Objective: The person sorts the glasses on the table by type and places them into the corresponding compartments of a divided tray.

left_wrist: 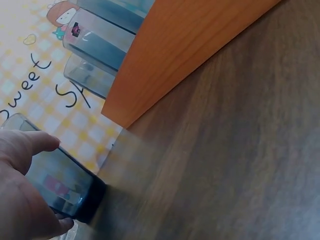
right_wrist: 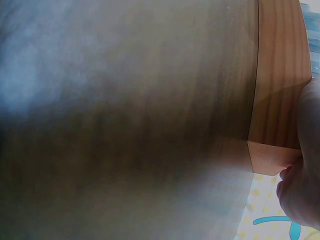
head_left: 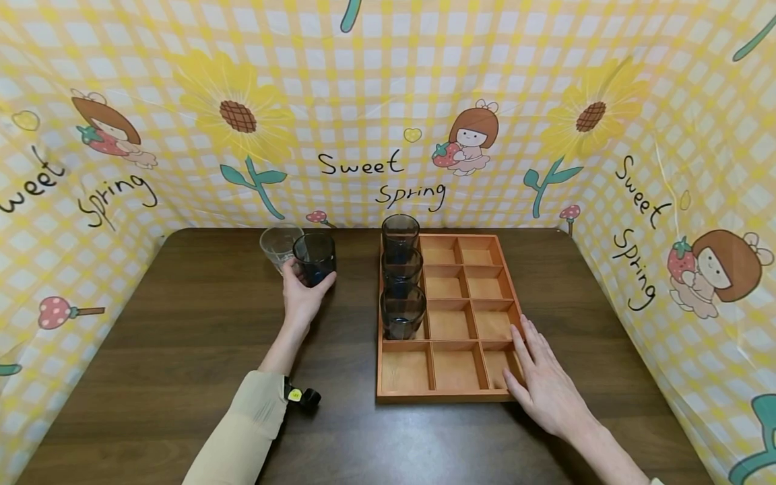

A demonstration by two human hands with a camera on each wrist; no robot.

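In the head view my left hand (head_left: 302, 296) grips a dark tinted glass (head_left: 316, 254) between thumb and fingers. Just left of it, partly hidden behind the hand, stands a clear glass (head_left: 280, 241). The dark glass also shows in the left wrist view, where my thumb lies along its side. My right hand (head_left: 548, 380) rests with extended fingers on the right edge of a wooden divided tray (head_left: 445, 397). Down the tray's left column stand a far dark glass (head_left: 400, 236), a middle dark glass (head_left: 402, 266) and a near dark glass (head_left: 403, 310), one per compartment.
The dark wooden table (head_left: 182, 377) carries everything. A yellow checked cloth (head_left: 364, 101) rises behind it and along both sides. A black wrist camera (head_left: 308, 399) is strapped at my left sleeve.
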